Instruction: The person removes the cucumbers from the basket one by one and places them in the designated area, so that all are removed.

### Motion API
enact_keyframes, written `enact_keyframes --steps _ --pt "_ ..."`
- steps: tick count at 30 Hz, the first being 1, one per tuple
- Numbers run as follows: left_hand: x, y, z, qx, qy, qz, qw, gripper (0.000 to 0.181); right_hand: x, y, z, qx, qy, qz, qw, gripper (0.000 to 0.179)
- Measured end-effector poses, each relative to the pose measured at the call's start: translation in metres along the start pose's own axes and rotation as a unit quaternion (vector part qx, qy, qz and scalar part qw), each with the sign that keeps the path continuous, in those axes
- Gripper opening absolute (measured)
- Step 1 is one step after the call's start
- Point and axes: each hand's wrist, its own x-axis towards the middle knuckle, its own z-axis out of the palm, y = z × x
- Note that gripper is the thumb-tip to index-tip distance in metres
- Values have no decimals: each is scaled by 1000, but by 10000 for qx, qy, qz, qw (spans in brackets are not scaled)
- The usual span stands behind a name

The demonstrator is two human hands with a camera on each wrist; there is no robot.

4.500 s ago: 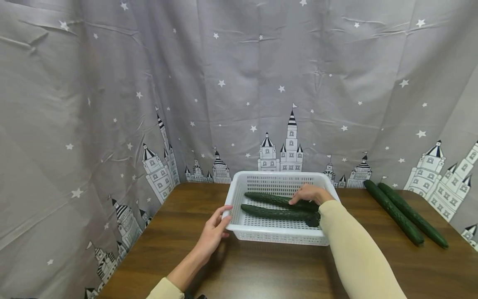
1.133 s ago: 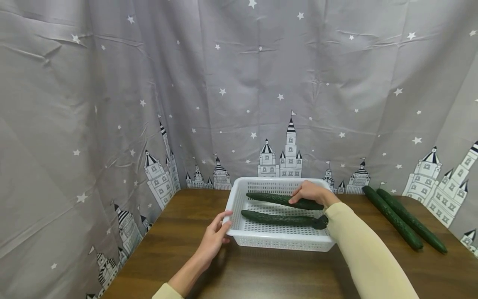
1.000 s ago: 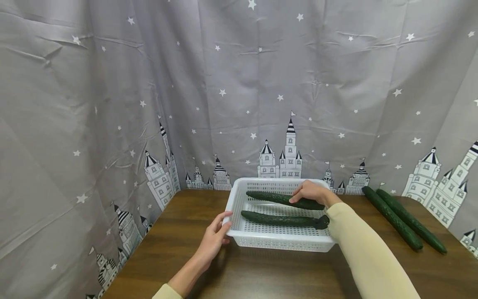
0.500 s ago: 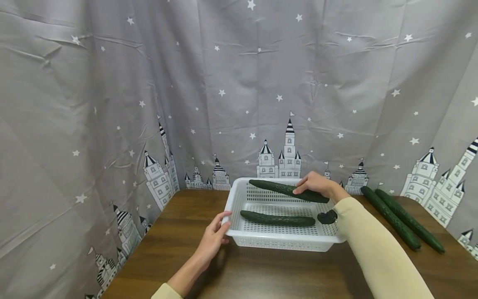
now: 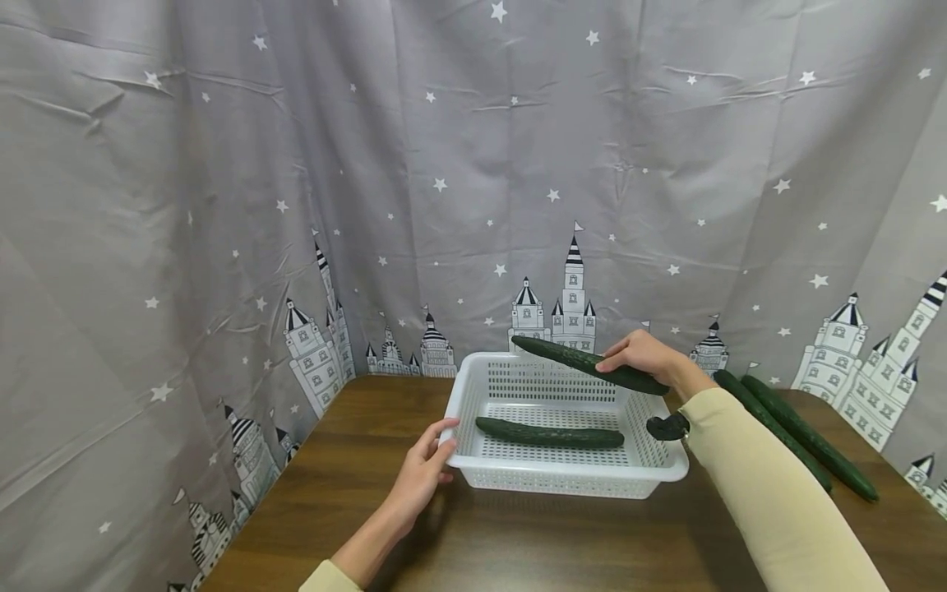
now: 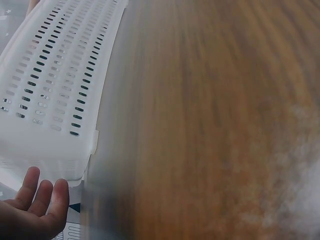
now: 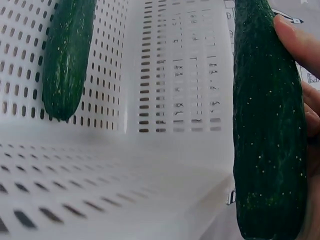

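My right hand grips a long dark green cucumber, held tilted above the back right part of a white plastic basket. In the right wrist view this cucumber runs along the fingers, over the basket's perforated wall. A second cucumber lies on the basket floor. My left hand holds the basket's left front corner at the rim. In the left wrist view its fingertips are at the corner's outer side.
Two more cucumbers lie side by side at the right of the brown wooden table. A grey curtain with stars and castles hangs right behind the table. A black wrist strap part sits at my right cuff.
My right hand has lifted the rear cucumber from the basket floor, up and to the right. The left hand stays at the basket's corner, and the other cucumbers lie as before.
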Motion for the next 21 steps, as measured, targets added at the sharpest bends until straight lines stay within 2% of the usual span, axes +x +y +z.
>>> enact_keyframes --steps 21 --pt "0 1 0 -14 -6 10 10000 38 -28 15 -26 -217 653 374 9969 63"
